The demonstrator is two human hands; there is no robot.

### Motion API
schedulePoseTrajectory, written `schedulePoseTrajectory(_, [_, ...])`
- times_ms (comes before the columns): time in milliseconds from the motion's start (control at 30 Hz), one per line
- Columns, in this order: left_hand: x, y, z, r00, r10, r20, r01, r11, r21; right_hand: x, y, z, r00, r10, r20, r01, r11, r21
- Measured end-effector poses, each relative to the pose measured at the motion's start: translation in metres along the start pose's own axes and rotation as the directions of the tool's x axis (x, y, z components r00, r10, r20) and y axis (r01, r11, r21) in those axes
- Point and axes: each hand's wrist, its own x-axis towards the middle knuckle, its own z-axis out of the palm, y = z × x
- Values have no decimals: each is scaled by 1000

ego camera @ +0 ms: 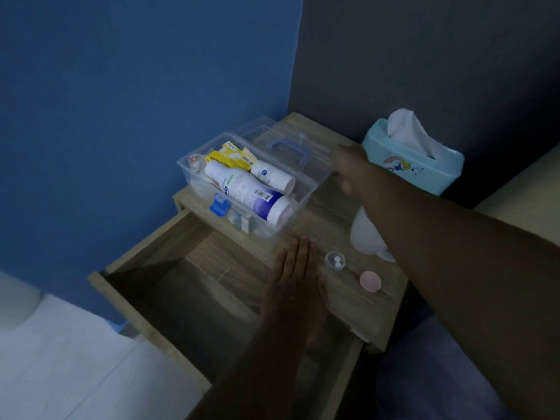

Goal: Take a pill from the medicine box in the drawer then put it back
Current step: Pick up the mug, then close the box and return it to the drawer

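Observation:
A clear plastic medicine box stands on the wooden nightstand top with its lid swung open behind it. White bottles and yellow packets lie inside. A small clear pill case holding two white pills sits on the top, and its pink cap lies beside it. My left hand lies flat, fingers straight, at the top's front edge over the open drawer. My right hand, blurred, is at the right edge of the lid, thumb and fingers apart, with nothing visibly in it.
A light blue tissue box stands at the back right of the nightstand. A white cup sits partly under my right forearm. The drawer interior looks dark and bare. A blue wall is on the left, and the white floor lies below.

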Motion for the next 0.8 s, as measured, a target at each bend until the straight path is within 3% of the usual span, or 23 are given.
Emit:
schedulePoseTrajectory(100, [0,0,0,1000,-3,5,3,1000,6,-2,-4,-5,997,-39,-72,45,995,86])
schedulePoseTrajectory(300, [2,-8,-8,997,64,49,-63,998,-19,-22,-24,-18,937,-238,-254,245,969,-4])
schedulePoseTrajectory(433, [-7,-29,-22,988,151,38,-147,985,-95,-44,-26,-23,881,-397,-256,390,917,-80])
schedulePoseTrajectory(633, [-38,-73,-48,992,48,-115,-71,976,-207,-92,-9,-15,745,-640,-190,637,766,-85])
schedulePoseTrajectory(733, [-38,-88,-61,966,-200,-167,130,925,-357,-117,10,-6,573,-815,-86,775,573,-268])
schedulePoseTrajectory(800, [-31,-96,-67,888,-441,-128,319,792,-520,-131,23,1,516,-856,-22,812,497,-307])
